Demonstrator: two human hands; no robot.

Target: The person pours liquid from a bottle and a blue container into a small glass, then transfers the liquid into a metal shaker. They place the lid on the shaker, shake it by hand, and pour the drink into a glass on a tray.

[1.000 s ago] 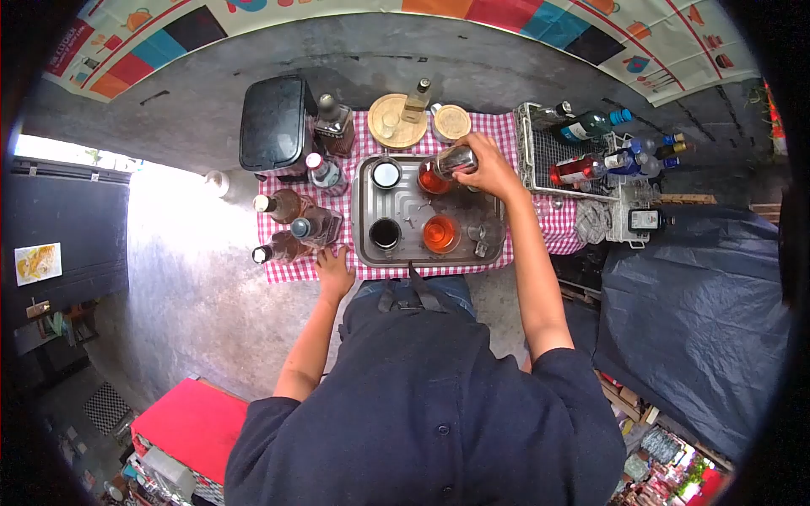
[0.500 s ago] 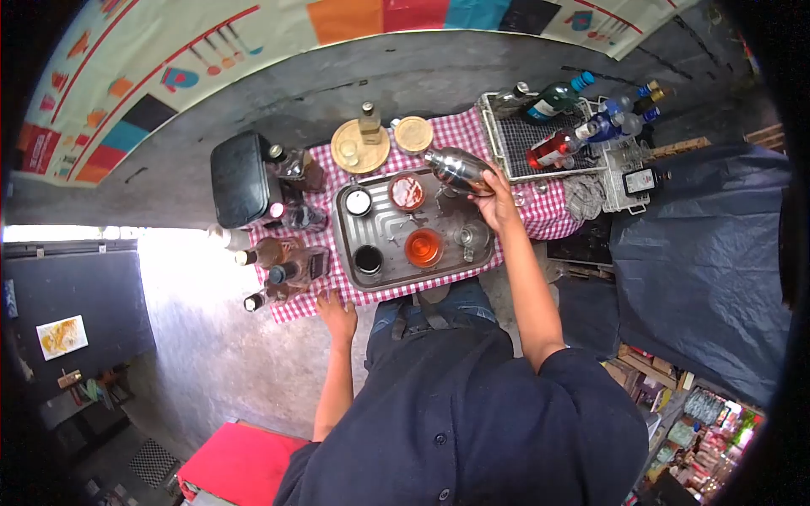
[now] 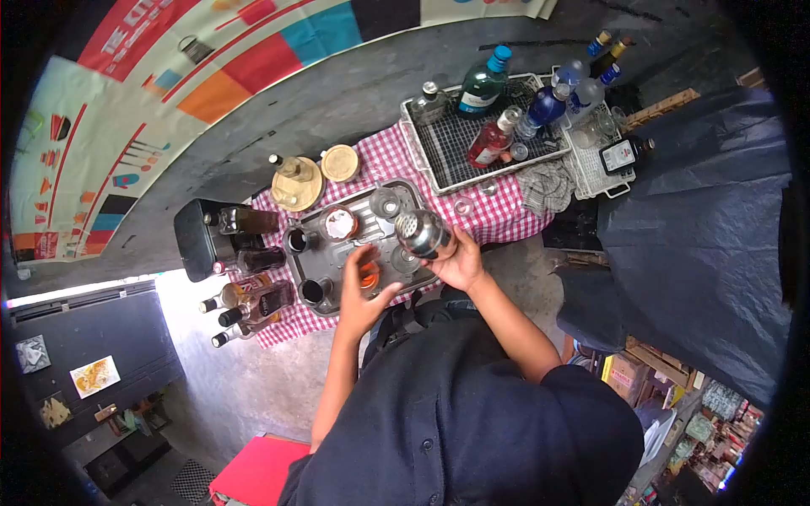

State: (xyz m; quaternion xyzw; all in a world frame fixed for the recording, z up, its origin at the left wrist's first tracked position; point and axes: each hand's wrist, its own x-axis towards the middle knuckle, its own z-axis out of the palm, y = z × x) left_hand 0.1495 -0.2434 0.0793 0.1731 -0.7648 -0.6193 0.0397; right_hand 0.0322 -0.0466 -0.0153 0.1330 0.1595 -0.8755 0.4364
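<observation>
My right hand (image 3: 458, 263) is wrapped round a silver cocktail shaker (image 3: 426, 234), tilted to the left with its perforated strainer top showing. My left hand (image 3: 363, 291) hangs over the tray with fingers spread and nothing in them, partly covering a glass of orange-red liquid (image 3: 369, 275). On the metal tray (image 3: 348, 251) stand a glass with a red and white filling (image 3: 340, 223), two dark-looking glasses at the left (image 3: 315, 292), and clear glasses, one near the top (image 3: 385, 202) and one below the shaker (image 3: 405, 258).
Several bottles (image 3: 253, 304) stand left of the tray by a black container (image 3: 196, 244). Two round wooden boards (image 3: 341, 164) lie behind it. At the right, a white wire basket (image 3: 447, 181) holds bottles, beside a grey cloth (image 3: 546, 187). A checkered cloth (image 3: 489, 221) covers the table.
The camera view has turned and shifted. My left hand has risen from the table's front edge to over the tray. The shaker now shows its strainer top, in front of my right palm.
</observation>
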